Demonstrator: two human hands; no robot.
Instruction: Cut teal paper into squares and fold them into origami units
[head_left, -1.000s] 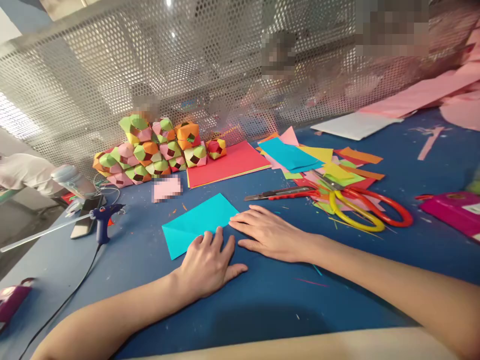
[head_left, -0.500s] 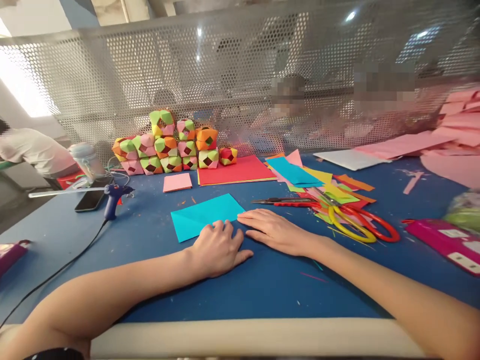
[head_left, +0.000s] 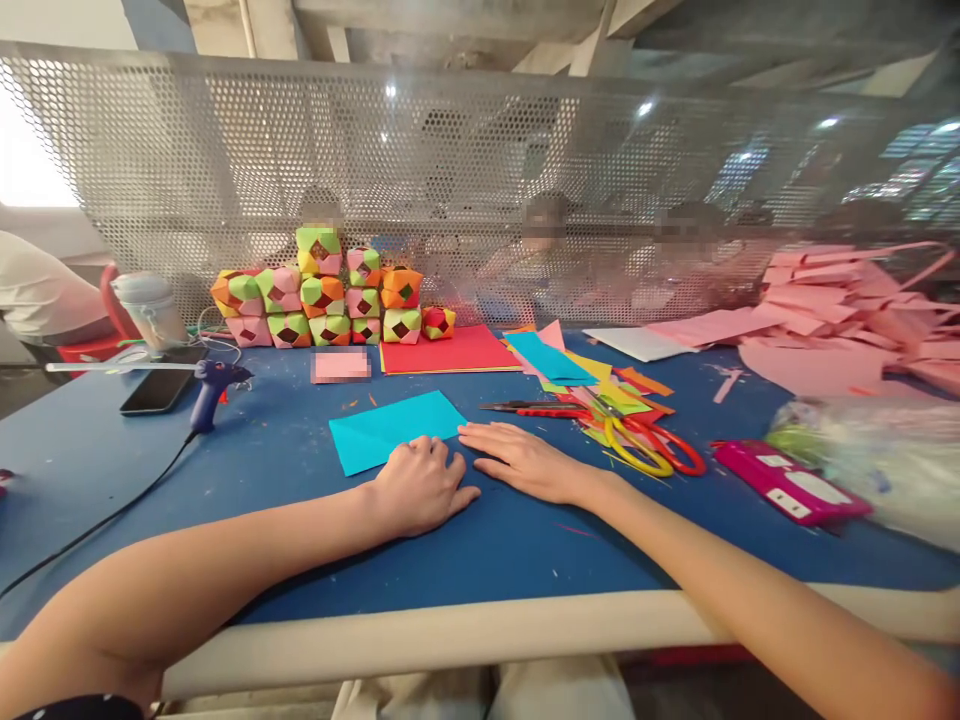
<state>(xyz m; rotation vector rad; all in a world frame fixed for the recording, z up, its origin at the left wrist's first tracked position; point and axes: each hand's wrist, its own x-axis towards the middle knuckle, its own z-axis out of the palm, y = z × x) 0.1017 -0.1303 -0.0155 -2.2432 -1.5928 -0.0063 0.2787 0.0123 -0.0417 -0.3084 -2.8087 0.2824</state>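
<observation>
A folded cyan paper sheet lies on the blue table. My left hand rests flat at the sheet's near edge, fingers stretched out and touching it. My right hand lies flat just right of the sheet, its fingertips at the paper's right corner. Neither hand grips anything.
A stack of colourful paper cubes stands at the back by a mesh screen. Red paper, loose coloured sheets, scissors, a cutter, a glue gun, a phone, a pink box and pink paper piles surround it.
The view has tilted up and pulled back, so the table's front edge now shows. My left hand's fingers have drawn a little closer together; both hands stay by the cyan sheet.
</observation>
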